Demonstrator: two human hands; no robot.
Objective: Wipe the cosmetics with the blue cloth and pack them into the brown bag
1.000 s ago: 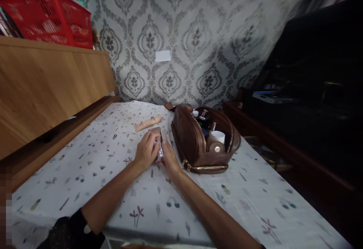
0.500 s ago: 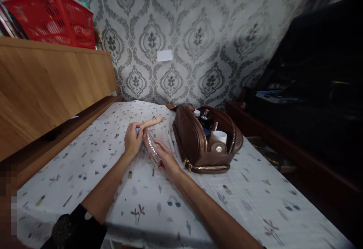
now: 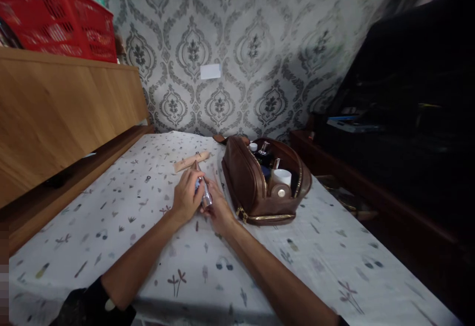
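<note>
My right hand (image 3: pixel 219 210) is closed around a shiny tube (image 3: pixel 207 199) with a silvery cap end toward me. The tube tilts, with its pinkish far end pointing away. Against its left side my left hand (image 3: pixel 187 193) is closed, pinching a small blue thing (image 3: pixel 198 183), mostly hidden by the fingers, that I cannot make out clearly. Just beyond the hands a peach-coloured tube (image 3: pixel 192 161) lies on the patterned white cloth (image 3: pixel 148 247). To the right stands a brown toiletry bag (image 3: pixel 241 177), unzipped, with a white-lidded jar (image 3: pixel 282 176) and several bottles inside.
A wooden cabinet (image 3: pixel 70 98) borders the left side, with a red plastic basket (image 3: pixel 74 24) on top. Patterned wallpaper (image 3: pixel 193 44) rises behind the table. A large dark panel (image 3: pixel 404 78) stands at the right, beyond the table's edge.
My left hand has moved right and nearer to my right hand, bringing the blue thing against the shiny tube. The peach-coloured tube, partly covered before, now shows fully. The view has shifted slightly.
</note>
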